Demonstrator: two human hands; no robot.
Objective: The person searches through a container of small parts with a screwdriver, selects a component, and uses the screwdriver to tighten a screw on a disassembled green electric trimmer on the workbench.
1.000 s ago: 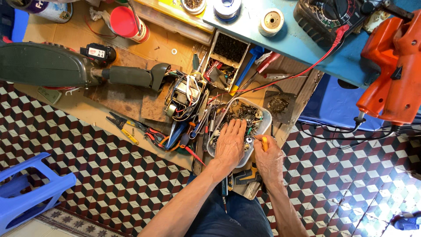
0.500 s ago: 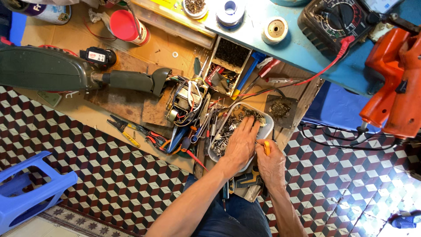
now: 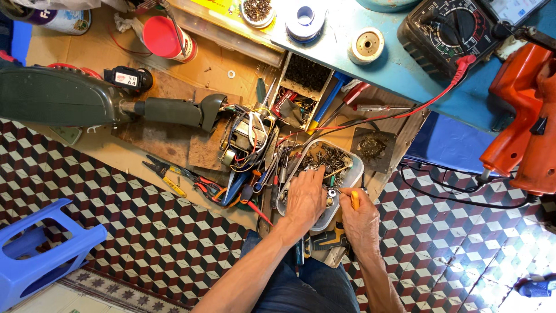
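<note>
**Hands at the parts tray**

The left hand (image 3: 306,197) rests spread inside the clear plastic tray (image 3: 354,174) of metal parts, lower centre. Just right, the right hand (image 3: 360,220) grips a yellow-handled tool (image 3: 354,200) at the tray's edge.

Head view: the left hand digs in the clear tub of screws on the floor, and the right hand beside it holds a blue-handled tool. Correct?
Not quite. In the head view the tool's handle in the right hand is yellow-orange, not blue. The rest stands: the left hand is in the clear tub of screws.
</note>
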